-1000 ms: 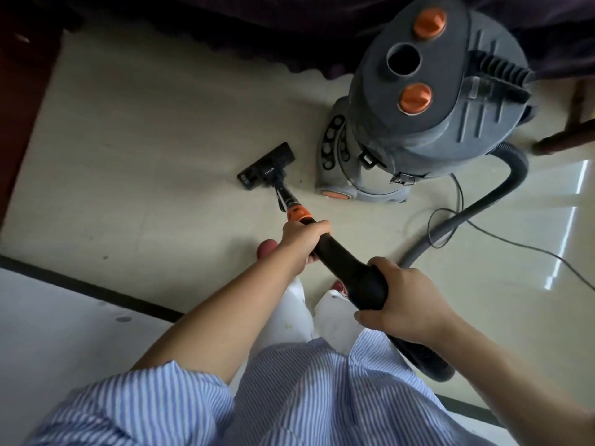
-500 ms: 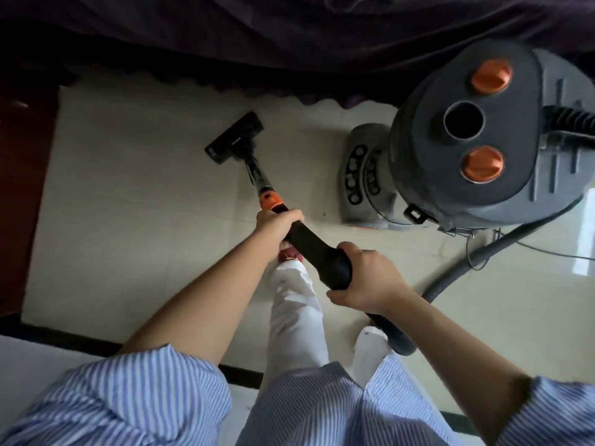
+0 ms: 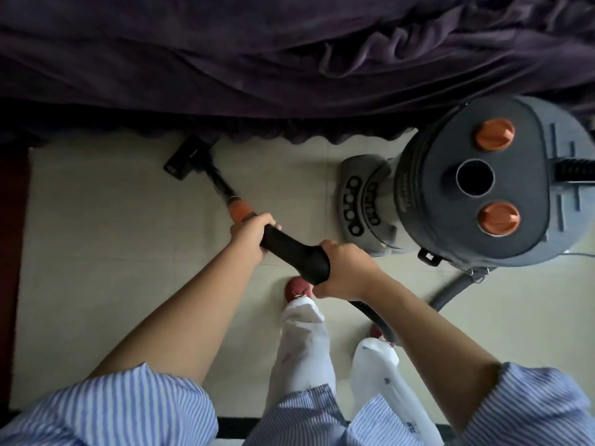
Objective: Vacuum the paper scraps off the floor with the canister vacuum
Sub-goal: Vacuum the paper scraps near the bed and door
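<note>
At the far left a dark red-brown edge (image 3: 13,252) runs down beside the pale tiled floor (image 3: 96,252). Along the top, a purple bedspread (image 3: 225,59) hangs with its scalloped hem just above the tiles. The black floor head (image 3: 186,157) lies flat on the floor right at that hem, its far end partly in the shadow under it. From the head the wand (image 3: 219,183) slants down and right to an orange collar (image 3: 240,211).

Just below the collar, the left hand (image 3: 249,235) grips the black handle (image 3: 294,255), fingers curled round its upper end. The right hand (image 3: 346,272) grips the thicker lower end of the same handle, fingers wrapped round it and thumb on top. Under the hands a red shoe (image 3: 297,289) and white trouser legs (image 3: 302,349) stand on the tiles; striped blue sleeves (image 3: 128,410) fill the bottom corners.

To the right the grey canister (image 3: 467,194) stands on the floor close to the bedspread, with two orange knobs (image 3: 494,135) and a round port on its lid. Its grey hose (image 3: 450,292) curves from under the canister back toward the handle, passing behind the right forearm. No paper scraps can be made out on the floor.
</note>
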Action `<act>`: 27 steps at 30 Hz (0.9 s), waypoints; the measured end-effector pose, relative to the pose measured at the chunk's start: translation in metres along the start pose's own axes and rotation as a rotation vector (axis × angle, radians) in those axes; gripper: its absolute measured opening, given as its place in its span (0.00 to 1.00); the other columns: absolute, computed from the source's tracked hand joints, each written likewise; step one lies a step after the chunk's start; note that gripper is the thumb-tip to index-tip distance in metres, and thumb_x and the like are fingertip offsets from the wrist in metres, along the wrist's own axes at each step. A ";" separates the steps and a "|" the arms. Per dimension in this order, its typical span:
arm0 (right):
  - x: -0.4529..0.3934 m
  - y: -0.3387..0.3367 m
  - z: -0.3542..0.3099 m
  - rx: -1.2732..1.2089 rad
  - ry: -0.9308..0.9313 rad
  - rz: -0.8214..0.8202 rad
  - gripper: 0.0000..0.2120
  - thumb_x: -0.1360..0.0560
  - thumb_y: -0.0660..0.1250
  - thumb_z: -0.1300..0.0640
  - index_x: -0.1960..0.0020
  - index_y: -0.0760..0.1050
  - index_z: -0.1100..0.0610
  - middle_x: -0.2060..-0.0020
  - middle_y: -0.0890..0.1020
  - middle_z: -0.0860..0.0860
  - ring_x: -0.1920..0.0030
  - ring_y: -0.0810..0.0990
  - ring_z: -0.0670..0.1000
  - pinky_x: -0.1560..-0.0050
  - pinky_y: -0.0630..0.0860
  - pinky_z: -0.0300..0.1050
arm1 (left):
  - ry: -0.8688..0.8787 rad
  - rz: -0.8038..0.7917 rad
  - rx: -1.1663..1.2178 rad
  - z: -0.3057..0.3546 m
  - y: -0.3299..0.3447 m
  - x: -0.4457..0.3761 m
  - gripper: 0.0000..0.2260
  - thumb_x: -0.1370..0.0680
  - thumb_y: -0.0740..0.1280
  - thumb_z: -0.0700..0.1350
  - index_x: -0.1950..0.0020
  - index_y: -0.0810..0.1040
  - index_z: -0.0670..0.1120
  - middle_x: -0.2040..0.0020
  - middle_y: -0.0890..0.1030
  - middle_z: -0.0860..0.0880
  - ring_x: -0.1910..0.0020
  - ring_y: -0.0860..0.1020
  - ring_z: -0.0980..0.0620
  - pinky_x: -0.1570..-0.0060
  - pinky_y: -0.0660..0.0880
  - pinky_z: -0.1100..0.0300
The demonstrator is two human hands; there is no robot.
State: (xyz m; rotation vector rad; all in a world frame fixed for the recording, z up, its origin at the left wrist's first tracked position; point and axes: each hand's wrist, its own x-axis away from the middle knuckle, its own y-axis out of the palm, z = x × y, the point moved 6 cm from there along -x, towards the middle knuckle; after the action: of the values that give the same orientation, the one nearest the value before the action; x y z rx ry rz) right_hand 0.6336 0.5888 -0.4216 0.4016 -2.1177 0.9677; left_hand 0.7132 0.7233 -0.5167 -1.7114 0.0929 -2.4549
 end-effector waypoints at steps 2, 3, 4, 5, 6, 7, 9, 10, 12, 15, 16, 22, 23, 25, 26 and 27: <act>0.012 -0.006 0.007 -0.008 0.008 -0.004 0.23 0.35 0.72 0.51 0.44 0.71 0.57 0.60 0.74 0.48 0.60 0.73 0.52 0.63 0.69 0.41 | -0.009 0.013 -0.001 -0.008 0.008 0.004 0.05 0.27 0.62 0.33 0.55 0.68 0.41 0.82 0.75 0.50 0.84 0.74 0.58 0.81 0.71 0.69; 0.021 -0.012 0.013 0.005 0.009 -0.001 0.23 0.35 0.72 0.51 0.44 0.71 0.57 0.60 0.74 0.48 0.60 0.73 0.52 0.64 0.69 0.41 | -0.020 0.015 -0.009 -0.013 0.014 0.010 0.05 0.28 0.62 0.34 0.57 0.68 0.41 0.83 0.74 0.51 0.85 0.74 0.58 0.81 0.71 0.69; 0.029 -0.016 0.018 0.031 0.012 -0.010 0.22 0.35 0.72 0.51 0.45 0.70 0.56 0.61 0.73 0.48 0.61 0.73 0.52 0.64 0.69 0.41 | -0.035 0.008 -0.009 -0.019 0.018 0.017 0.06 0.28 0.63 0.34 0.59 0.68 0.42 0.82 0.75 0.49 0.84 0.74 0.57 0.81 0.71 0.69; 0.040 -0.020 0.027 0.055 0.013 -0.016 0.22 0.36 0.72 0.51 0.45 0.70 0.56 0.63 0.73 0.47 0.61 0.74 0.52 0.65 0.69 0.41 | -0.046 -0.003 -0.008 -0.027 0.025 0.026 0.06 0.28 0.63 0.34 0.60 0.68 0.42 0.79 0.76 0.47 0.84 0.74 0.57 0.80 0.72 0.69; 0.053 -0.026 0.038 0.071 0.016 -0.026 0.22 0.36 0.72 0.51 0.46 0.70 0.56 0.63 0.73 0.47 0.60 0.74 0.52 0.65 0.70 0.41 | -0.055 -0.020 -0.008 -0.037 0.035 0.038 0.06 0.28 0.64 0.34 0.60 0.68 0.42 0.74 0.76 0.46 0.84 0.74 0.57 0.80 0.72 0.68; 0.064 -0.030 0.049 0.086 0.016 -0.043 0.22 0.36 0.73 0.51 0.46 0.70 0.55 0.61 0.74 0.47 0.59 0.75 0.52 0.64 0.70 0.41 | -0.072 -0.032 0.000 -0.048 0.045 0.050 0.06 0.28 0.64 0.34 0.60 0.68 0.42 0.70 0.75 0.45 0.84 0.75 0.57 0.79 0.73 0.67; 0.088 -0.039 0.070 0.120 0.021 -0.078 0.21 0.36 0.73 0.51 0.48 0.70 0.54 0.58 0.75 0.49 0.58 0.74 0.51 0.62 0.69 0.41 | -0.120 -0.057 0.002 -0.073 0.064 0.072 0.05 0.27 0.65 0.35 0.58 0.69 0.41 0.68 0.75 0.45 0.82 0.76 0.55 0.74 0.74 0.63; 0.098 -0.042 0.081 0.124 0.026 -0.101 0.19 0.36 0.73 0.51 0.49 0.69 0.53 0.58 0.75 0.48 0.58 0.73 0.50 0.63 0.67 0.40 | -0.141 -0.068 0.002 -0.085 0.074 0.079 0.05 0.27 0.65 0.35 0.56 0.69 0.41 0.67 0.75 0.45 0.79 0.76 0.54 0.71 0.74 0.62; 0.118 -0.048 0.106 0.098 0.039 -0.166 0.19 0.35 0.73 0.52 0.50 0.68 0.52 0.58 0.75 0.47 0.58 0.73 0.49 0.66 0.67 0.38 | -0.155 -0.069 -0.007 -0.106 0.094 0.094 0.09 0.29 0.66 0.36 0.51 0.70 0.41 0.66 0.74 0.45 0.74 0.75 0.52 0.72 0.72 0.60; 0.130 -0.059 0.139 0.062 -0.002 -0.246 0.17 0.31 0.71 0.49 0.46 0.72 0.54 0.57 0.76 0.48 0.55 0.75 0.49 0.58 0.70 0.39 | -0.130 -0.005 -0.001 -0.119 0.113 0.107 0.10 0.29 0.66 0.37 0.50 0.70 0.41 0.67 0.73 0.46 0.71 0.73 0.51 0.72 0.69 0.61; 0.129 -0.068 0.147 0.019 -0.030 -0.230 0.16 0.28 0.69 0.48 0.44 0.75 0.56 0.57 0.77 0.48 0.55 0.76 0.50 0.54 0.71 0.39 | -0.122 0.030 0.008 -0.122 0.115 0.109 0.09 0.29 0.66 0.37 0.50 0.70 0.41 0.67 0.73 0.46 0.71 0.73 0.51 0.72 0.68 0.61; 0.049 -0.099 0.149 0.635 -0.263 0.123 0.21 0.20 0.54 0.53 0.28 0.63 0.57 0.28 0.64 0.54 0.26 0.55 0.53 0.28 0.48 0.47 | -0.084 0.146 0.049 -0.127 0.105 0.105 0.04 0.26 0.65 0.40 0.57 0.75 0.40 0.67 0.75 0.48 0.69 0.73 0.51 0.67 0.69 0.60; 0.029 -0.096 0.146 0.734 -0.254 0.109 0.24 0.21 0.54 0.52 0.26 0.59 0.56 0.26 0.57 0.53 0.24 0.48 0.53 0.27 0.42 0.51 | -0.068 0.154 0.067 -0.128 0.106 0.103 0.04 0.25 0.65 0.40 0.55 0.76 0.39 0.68 0.74 0.48 0.70 0.73 0.51 0.67 0.69 0.60; -0.001 -0.095 0.147 0.925 -0.194 0.104 0.27 0.21 0.54 0.51 0.25 0.54 0.55 0.24 0.50 0.55 0.24 0.43 0.56 0.27 0.38 0.57 | -0.044 0.175 0.100 -0.131 0.110 0.098 0.03 0.23 0.63 0.40 0.56 0.74 0.40 0.74 0.75 0.49 0.73 0.74 0.52 0.68 0.68 0.62; -0.012 -0.097 0.151 1.001 -0.146 0.114 0.27 0.21 0.53 0.50 0.24 0.53 0.55 0.24 0.49 0.56 0.24 0.42 0.57 0.28 0.37 0.58 | -0.059 0.198 0.116 -0.133 0.111 0.099 0.04 0.23 0.62 0.40 0.56 0.73 0.40 0.78 0.75 0.50 0.74 0.74 0.53 0.67 0.69 0.63; -0.020 -0.098 0.155 1.085 -0.110 0.125 0.28 0.21 0.52 0.48 0.24 0.52 0.56 0.24 0.48 0.56 0.24 0.42 0.57 0.28 0.36 0.59 | -0.064 0.222 0.124 -0.135 0.109 0.099 0.05 0.23 0.63 0.41 0.54 0.72 0.40 0.77 0.76 0.50 0.72 0.74 0.54 0.63 0.69 0.63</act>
State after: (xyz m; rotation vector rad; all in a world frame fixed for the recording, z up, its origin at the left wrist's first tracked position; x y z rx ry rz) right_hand 0.6211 0.4072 -0.4526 0.8508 -1.5315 2.1659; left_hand 0.5624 0.5952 -0.4862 -1.6307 0.1146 -2.1977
